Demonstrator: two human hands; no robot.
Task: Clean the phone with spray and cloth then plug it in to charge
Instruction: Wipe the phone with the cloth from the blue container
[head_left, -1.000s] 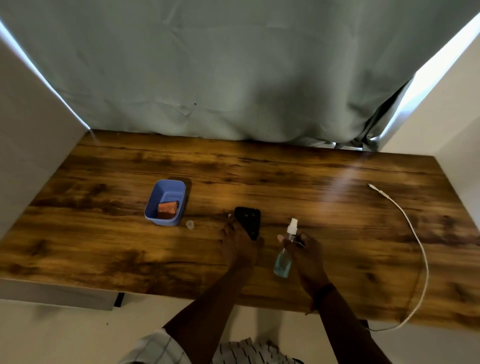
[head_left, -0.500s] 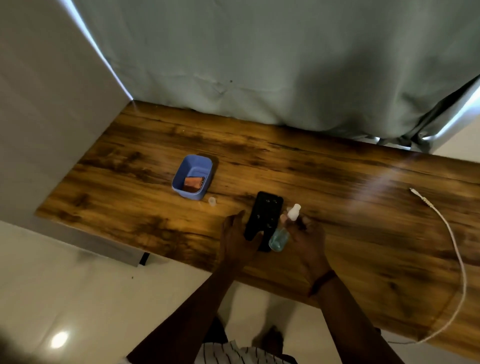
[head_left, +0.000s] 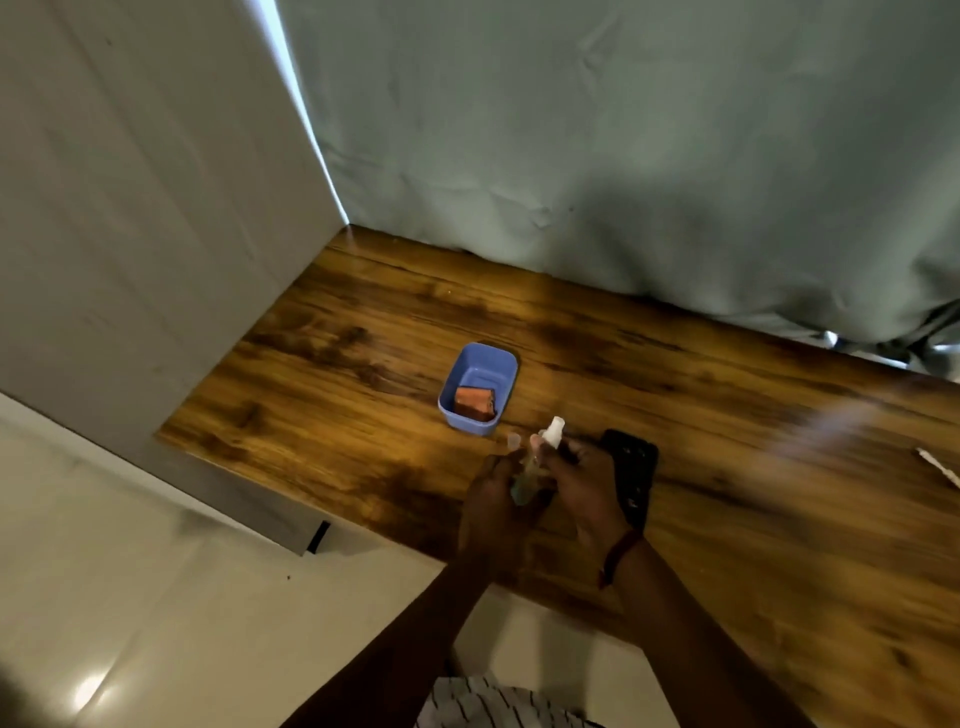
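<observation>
Both hands meet around the small clear spray bottle (head_left: 550, 434) with its white nozzle, held over the wooden table (head_left: 363, 395). My left hand (head_left: 491, 501) wraps the bottle's lower body. My right hand (head_left: 582, 483) grips it near the nozzle. The black phone (head_left: 632, 465) lies flat on the table just right of my right hand, with neither hand on it. An orange cloth (head_left: 474, 402) lies folded inside a blue tub (head_left: 485, 358) beyond my hands. The white charging cable's end (head_left: 937, 467) shows at the right edge.
A small clear cap (head_left: 513, 442) stands on the table beside the bottle's nozzle. A grey curtain (head_left: 623, 156) hangs behind the table and a white wall panel (head_left: 130, 208) closes the left side. The table's near edge runs just below my wrists.
My left hand has let go of the phone, which now lies on the table, and has joined my right hand on the bottle. The view has swung to the left.
</observation>
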